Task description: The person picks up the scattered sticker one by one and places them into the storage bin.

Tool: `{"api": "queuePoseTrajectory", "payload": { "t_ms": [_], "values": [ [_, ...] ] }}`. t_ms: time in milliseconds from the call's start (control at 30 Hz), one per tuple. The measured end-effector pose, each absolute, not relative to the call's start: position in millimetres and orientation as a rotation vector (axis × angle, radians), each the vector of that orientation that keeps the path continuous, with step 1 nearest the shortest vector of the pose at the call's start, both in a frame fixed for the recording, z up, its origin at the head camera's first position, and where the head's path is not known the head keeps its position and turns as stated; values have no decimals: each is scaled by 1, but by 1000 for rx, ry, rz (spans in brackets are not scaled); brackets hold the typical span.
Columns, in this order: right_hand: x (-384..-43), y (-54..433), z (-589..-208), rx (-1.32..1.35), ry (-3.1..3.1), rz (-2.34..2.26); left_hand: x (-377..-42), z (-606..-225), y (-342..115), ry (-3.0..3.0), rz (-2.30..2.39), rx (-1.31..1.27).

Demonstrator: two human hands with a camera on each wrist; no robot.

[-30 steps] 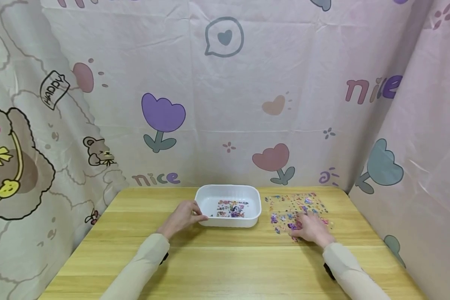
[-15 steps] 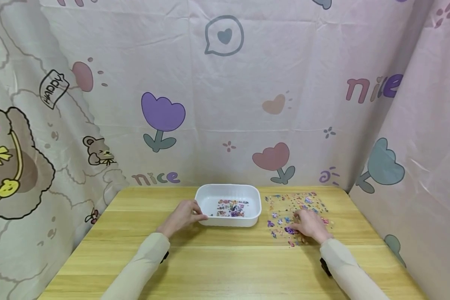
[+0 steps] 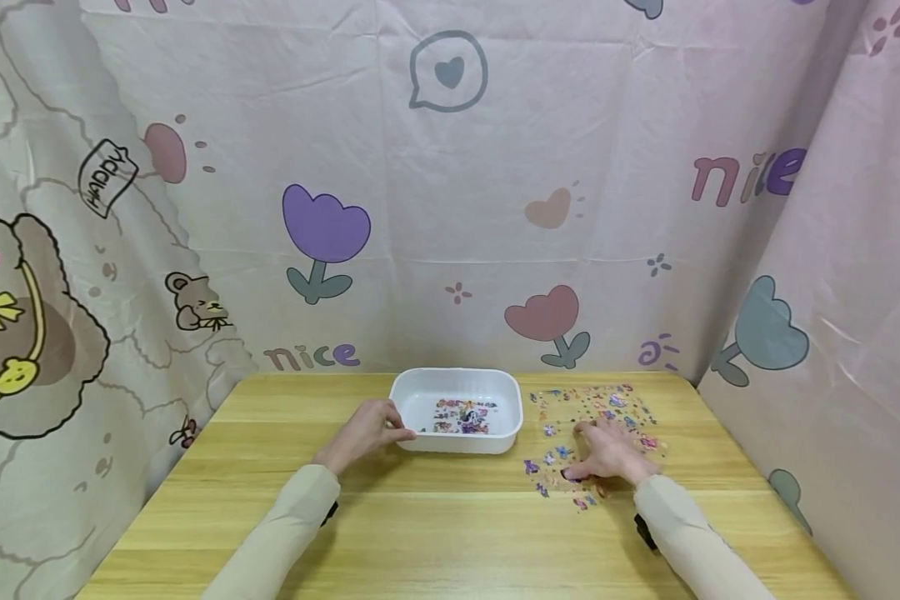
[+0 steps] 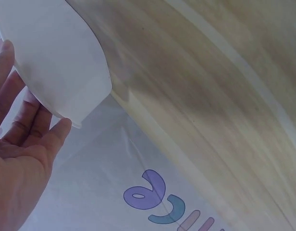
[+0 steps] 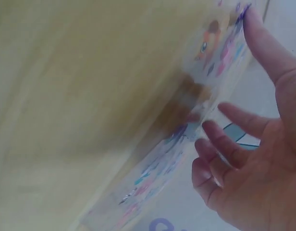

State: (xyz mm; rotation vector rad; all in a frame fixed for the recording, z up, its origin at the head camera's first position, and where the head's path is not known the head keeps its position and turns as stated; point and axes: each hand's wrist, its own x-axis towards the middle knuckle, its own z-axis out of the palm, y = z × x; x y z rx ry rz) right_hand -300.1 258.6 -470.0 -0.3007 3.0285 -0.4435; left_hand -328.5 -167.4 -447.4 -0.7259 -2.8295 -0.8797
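My left hand (image 3: 371, 429) holds the near left corner of a white plastic tub (image 3: 457, 445). The left wrist view has its fingers and thumb curled at the tub's rim (image 4: 47, 103). Inside the tub lies a sheet of small colourful stickers (image 3: 471, 417). Over to the right, my right hand (image 3: 611, 448) rests spread on a clear sticker sheet (image 3: 549, 457), thumb and fingers apart and partly covering it. Seen from the right wrist, the thumb tip touches a purple sticker and the other fingers are loosely bent above the sheet (image 5: 148, 178).
Another part of the clear stickers (image 3: 617, 401) lies behind the right hand, towards the back edge of the wooden table (image 3: 420, 533). A printed curtain (image 3: 450, 208) hangs behind the table and along both sides.
The right hand has slid a little to the left and its thumb has spread away from the fingers. The front stickers have shifted left and nearer with it. Left hand and tub stay put.
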Motion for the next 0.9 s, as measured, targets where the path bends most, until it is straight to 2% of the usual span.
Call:
{"api": "queuePoseTrajectory", "payload": {
  "t_ms": [433, 900],
  "values": [
    [-308, 249, -473, -494, 3059, -586, -329, -446, -167, -2872, -893, -691],
    [-317, 243, -465, -384, 2954, -667, -332, -445, -165, -2868, -845, -699]
  ]
}}
